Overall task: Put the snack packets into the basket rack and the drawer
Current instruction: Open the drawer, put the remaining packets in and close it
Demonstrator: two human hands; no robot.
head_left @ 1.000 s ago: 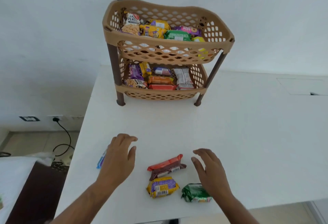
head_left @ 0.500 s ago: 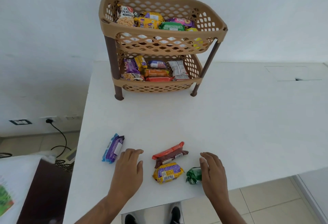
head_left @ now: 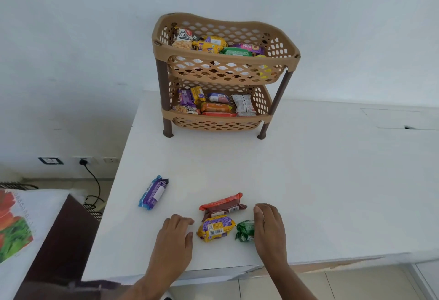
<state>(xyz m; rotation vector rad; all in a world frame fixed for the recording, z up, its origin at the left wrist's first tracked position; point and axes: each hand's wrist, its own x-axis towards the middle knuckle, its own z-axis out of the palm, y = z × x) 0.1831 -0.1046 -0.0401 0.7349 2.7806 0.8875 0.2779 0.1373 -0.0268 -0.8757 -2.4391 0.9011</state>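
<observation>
A tan two-tier basket rack (head_left: 280,36) stands at the back of the white table (head_left: 320,181), both tiers filled with several snack packets. Near the front edge lie a purple-blue packet (head_left: 153,191), an orange packet (head_left: 221,201), a brown packet (head_left: 225,209) against it, a yellow packet (head_left: 215,228) and a green packet (head_left: 245,231). My left hand (head_left: 174,240) rests flat on the table just left of the yellow packet, holding nothing. My right hand (head_left: 270,231) lies open, its fingers covering the green packet's right side. No drawer is in view.
The table's left edge drops to a floor with a wall socket and black cable (head_left: 93,181). A dark cabinet (head_left: 61,240) with a printed cloth (head_left: 16,228) stands at lower left. A cut-out panel (head_left: 401,119) sits in the tabletop at far right.
The view has shifted, so the rack and packets sit further right in frame. Both hands have drawn back toward the front edge, uncovering the purple-blue packet; the right hand now touches the green packet.
</observation>
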